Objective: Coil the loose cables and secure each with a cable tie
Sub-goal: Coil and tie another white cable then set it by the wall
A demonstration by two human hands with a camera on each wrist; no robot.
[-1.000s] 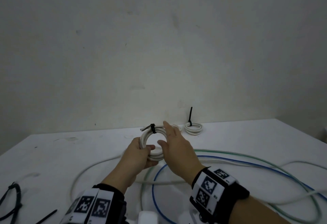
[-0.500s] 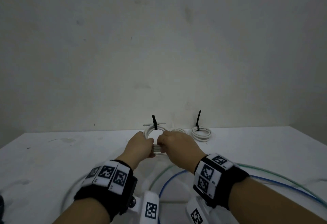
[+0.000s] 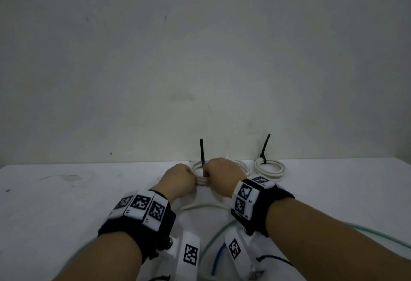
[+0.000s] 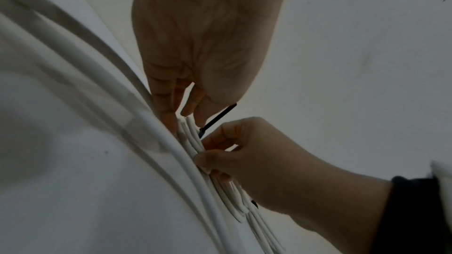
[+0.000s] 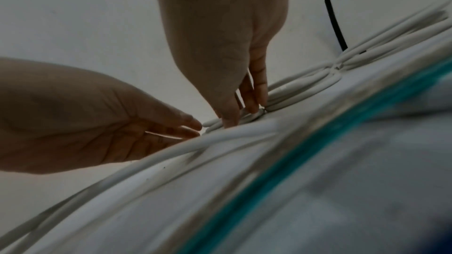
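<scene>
In the head view both hands cover the near arc of the white cable coil, hiding their fingertips. The green cable and blue cable run off the frame's edge. The right wrist view's foreground is blurred.

White table, surface marked with a faint grey smudge at left and a small dark speck. Behind, plain pale wall, lightly stained and scuffed.

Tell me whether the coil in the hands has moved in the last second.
Yes. The coil has gone from raised above the table down and back towards the wall, beside the other tied coil.
</scene>
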